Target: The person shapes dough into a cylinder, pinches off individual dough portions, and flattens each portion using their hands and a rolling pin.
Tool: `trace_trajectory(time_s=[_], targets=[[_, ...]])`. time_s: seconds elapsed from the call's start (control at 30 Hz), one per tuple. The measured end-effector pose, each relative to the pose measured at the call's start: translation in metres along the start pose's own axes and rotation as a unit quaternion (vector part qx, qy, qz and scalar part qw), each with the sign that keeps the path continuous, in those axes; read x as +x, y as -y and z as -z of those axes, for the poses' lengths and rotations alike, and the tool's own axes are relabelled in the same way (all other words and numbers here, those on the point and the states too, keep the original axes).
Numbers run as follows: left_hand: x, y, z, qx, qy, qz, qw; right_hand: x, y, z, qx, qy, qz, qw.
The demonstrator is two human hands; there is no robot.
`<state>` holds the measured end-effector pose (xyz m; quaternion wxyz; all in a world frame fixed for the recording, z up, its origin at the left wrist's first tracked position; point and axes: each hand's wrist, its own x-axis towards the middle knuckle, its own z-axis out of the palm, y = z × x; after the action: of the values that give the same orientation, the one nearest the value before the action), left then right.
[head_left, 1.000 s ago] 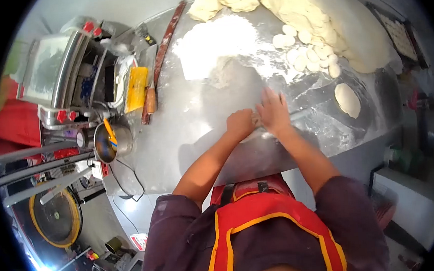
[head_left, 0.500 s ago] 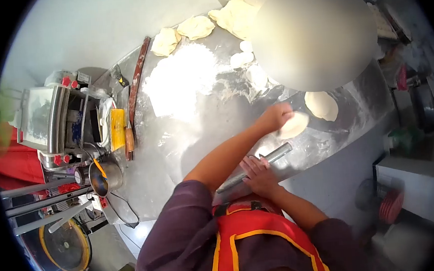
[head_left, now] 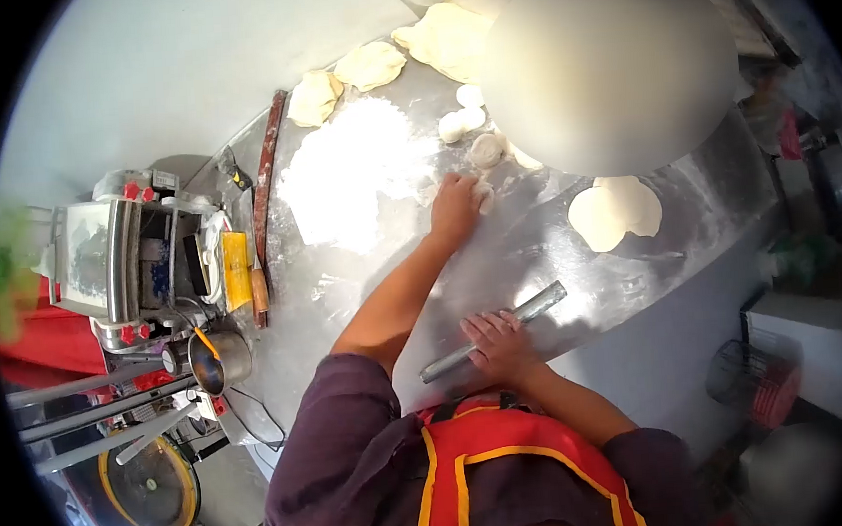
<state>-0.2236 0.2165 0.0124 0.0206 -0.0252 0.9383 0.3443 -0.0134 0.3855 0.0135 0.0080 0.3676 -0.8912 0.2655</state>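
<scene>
My left hand (head_left: 456, 209) reaches out over the steel table with its fingers closed around a small piece of dough (head_left: 484, 197). Just beyond it lie a round dough piece (head_left: 486, 150) and several smaller white dough balls (head_left: 451, 127). My right hand (head_left: 500, 343) rests over the middle of a metal rolling pin (head_left: 542, 302), which lies slanted near the table's front edge. To the right, flattened dough rounds (head_left: 599, 216) overlap one another on the table.
A big patch of flour (head_left: 353, 176) covers the table's left middle. Large dough lumps (head_left: 370, 65) line the back edge. At left are a long reddish-brown stick (head_left: 269, 176), a yellow scraper (head_left: 235, 271), a roller machine (head_left: 103, 258) and a metal pot (head_left: 223, 362). A blurred oval hides the upper right.
My left hand has moved left and away from me, from the flattened dough to the dough pieces. The dough round it held now lies overlapping the other. My right hand stays at the rolling pin.
</scene>
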Motion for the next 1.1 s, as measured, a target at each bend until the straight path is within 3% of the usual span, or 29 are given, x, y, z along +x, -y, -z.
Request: trace_trajectory(time_s=[0.07, 0.13, 0.2, 0.33, 0.4, 0.57, 0.8, 0.83, 0.87, 1.1], targets=[[-0.015, 0.015, -0.004, 0.108, -0.107, -0.092, 0.984, 0.002, 0.001, -0.002, -0.008, -0.001, 0.003, 1.0], [-0.017, 0.02, -0.009, 0.092, -0.12, -0.141, 0.978, 0.003, 0.002, 0.0, -0.021, 0.011, 0.002, 1.0], [-0.019, 0.005, -0.006, -0.048, -0.039, -0.142, 0.988, 0.001, -0.001, -0.007, -0.031, -0.001, 0.012, 0.999], [-0.054, 0.02, -0.026, 0.039, -0.045, -0.249, 0.967, 0.001, 0.0, -0.005, -0.021, -0.003, 0.021, 1.0], [-0.102, 0.03, -0.018, 0.02, -0.02, -0.266, 0.963, 0.001, -0.001, -0.005, -0.024, 0.009, 0.02, 0.999], [-0.184, 0.063, 0.033, 0.043, 0.016, -0.23, 0.972, -0.002, 0.0, -0.008, -0.039, -0.001, 0.019, 0.999], [-0.148, 0.035, 0.011, 0.21, 0.058, -0.193, 0.957, -0.006, -0.006, -0.018, -0.054, 0.048, 0.007, 0.997], [-0.141, 0.032, 0.006, 0.217, 0.059, -0.183, 0.957, -0.004, -0.008, -0.02, -0.053, 0.061, 0.003, 0.997], [-0.138, 0.025, 0.01, 0.226, 0.067, -0.169, 0.957, -0.002, -0.006, -0.014, -0.059, 0.009, 0.027, 0.998], [-0.108, 0.011, 0.002, 0.231, 0.035, -0.129, 0.964, -0.001, 0.001, -0.009, -0.049, 0.027, -0.001, 0.998]])
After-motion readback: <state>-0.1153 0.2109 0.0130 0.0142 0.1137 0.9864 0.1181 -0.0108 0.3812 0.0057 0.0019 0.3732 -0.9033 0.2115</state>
